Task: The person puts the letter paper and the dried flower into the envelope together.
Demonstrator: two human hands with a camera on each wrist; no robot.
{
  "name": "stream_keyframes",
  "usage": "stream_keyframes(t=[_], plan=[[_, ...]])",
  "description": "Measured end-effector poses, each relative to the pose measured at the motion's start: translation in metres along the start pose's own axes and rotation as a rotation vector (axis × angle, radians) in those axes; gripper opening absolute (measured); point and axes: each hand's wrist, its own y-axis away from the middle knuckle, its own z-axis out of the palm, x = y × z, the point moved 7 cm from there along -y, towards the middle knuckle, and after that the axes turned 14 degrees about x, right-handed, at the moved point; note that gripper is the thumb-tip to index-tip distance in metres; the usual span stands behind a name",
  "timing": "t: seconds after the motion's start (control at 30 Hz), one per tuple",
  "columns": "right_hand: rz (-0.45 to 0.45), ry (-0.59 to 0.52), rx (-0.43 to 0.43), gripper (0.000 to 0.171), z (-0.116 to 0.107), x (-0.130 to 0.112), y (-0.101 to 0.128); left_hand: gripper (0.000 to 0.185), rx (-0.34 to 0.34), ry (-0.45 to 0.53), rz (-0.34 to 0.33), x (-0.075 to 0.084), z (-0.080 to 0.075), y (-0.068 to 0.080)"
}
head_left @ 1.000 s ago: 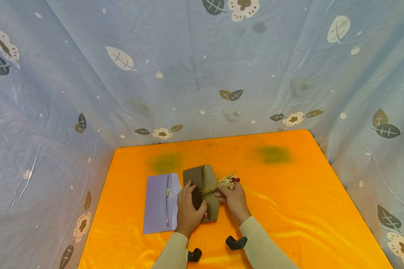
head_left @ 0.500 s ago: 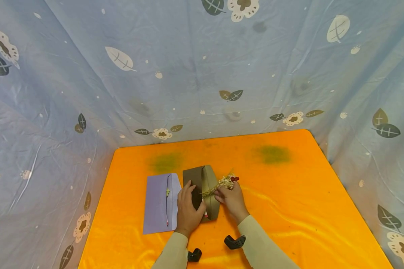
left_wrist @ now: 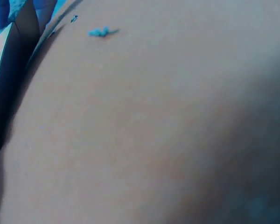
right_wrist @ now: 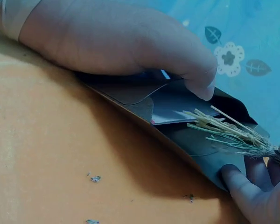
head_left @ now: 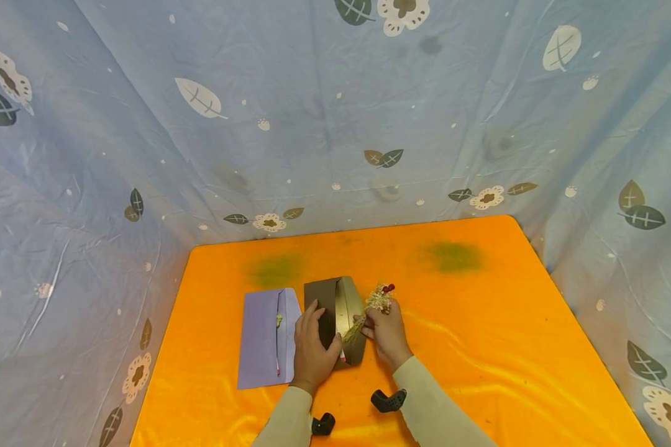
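A dark brown envelope [head_left: 321, 292] lies with its flap toward the right and its mouth gaping. My left hand [head_left: 313, 351] rests on its front panel and grips the mouth's edge, the thumb hooked over it. A white paper [right_wrist: 177, 108] with a pink mark shows inside. My right hand [head_left: 387, 332] pinches a small dried-flower bouquet [head_left: 379, 298] by its twine-bound stems. Cream and red blooms point away, while the stem ends hang over the opening. Right fingertips touch the flap in the right wrist view. Mostly skin fills the left wrist view.
A lilac envelope [head_left: 259, 338] lies at the left, flap unfolded, with a greenish sprig and a pink-tipped paper at its mouth. The orange cloth [head_left: 481, 347] covers the table. Patterned blue curtains [head_left: 335, 124] stand around it on three sides.
The right hand has shifted slightly and turned the bouquet more upright, its stem ends swinging lower toward the near part of the mouth. The left hand stays in place.
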Motion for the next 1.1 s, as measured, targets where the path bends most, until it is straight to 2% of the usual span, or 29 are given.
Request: stream_keyframes(t=[0.2, 0.43, 0.67, 0.93, 1.1], plan=[[-0.048, 0.087, -0.013, 0.051, 0.001, 0.002, 0.000, 0.063, 0.001, -0.007, 0.006, -0.001, 0.000, 0.001], [-0.044, 0.132, 0.001, 0.063, 0.002, 0.007, -0.001, 0.061, 0.014, -0.018, 0.025, -0.002, 0.001, 0.001], [-0.061, 0.216, -0.006, 0.030, 0.007, 0.006, 0.000, 0.062, 0.002, -0.022, 0.017, 0.000, 0.001, 0.000], [-0.007, 0.236, -0.028, 0.024, 0.008, 0.012, -0.001, 0.065, -0.007, -0.013, -0.005, 0.001, -0.001, 0.000], [-0.026, 0.301, -0.039, 0.025, 0.010, 0.012, 0.000, 0.064, -0.010, -0.011, -0.009, 0.003, -0.001, -0.001]])
